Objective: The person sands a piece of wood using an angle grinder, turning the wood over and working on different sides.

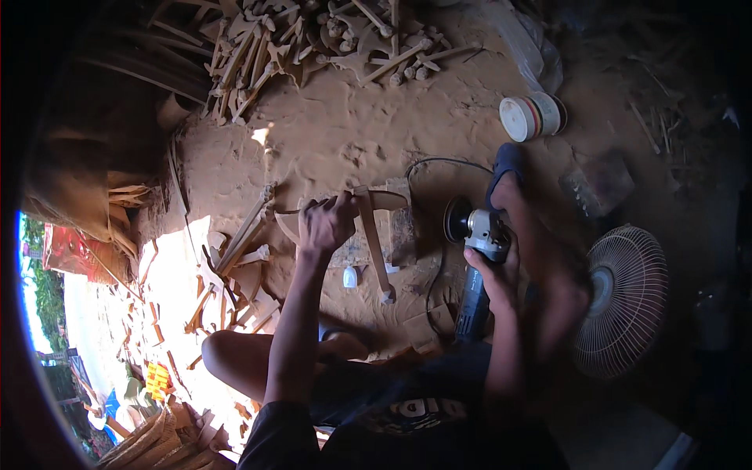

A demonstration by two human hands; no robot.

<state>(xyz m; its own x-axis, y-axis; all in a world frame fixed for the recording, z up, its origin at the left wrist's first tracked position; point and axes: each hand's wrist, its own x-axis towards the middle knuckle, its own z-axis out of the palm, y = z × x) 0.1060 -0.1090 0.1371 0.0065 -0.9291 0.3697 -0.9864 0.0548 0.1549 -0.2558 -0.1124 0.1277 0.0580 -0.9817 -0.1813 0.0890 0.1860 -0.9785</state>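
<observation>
My left hand is closed round a wooden piece with a curved crosspiece and a long straight leg. The leg slants down to the right of my fist, its knobbed end near the ground. Behind this piece is a dusty block. In my right hand is an angle grinder, its body upright and its round disc to the left, apart from the wood. Whether the disc is spinning I cannot tell.
Piles of similar wooden parts lie at the far side, with more scraps at left. The grinder's cord loops over sandy ground. A caged fan stands right; a white bucket lies tipped beyond my sandalled foot.
</observation>
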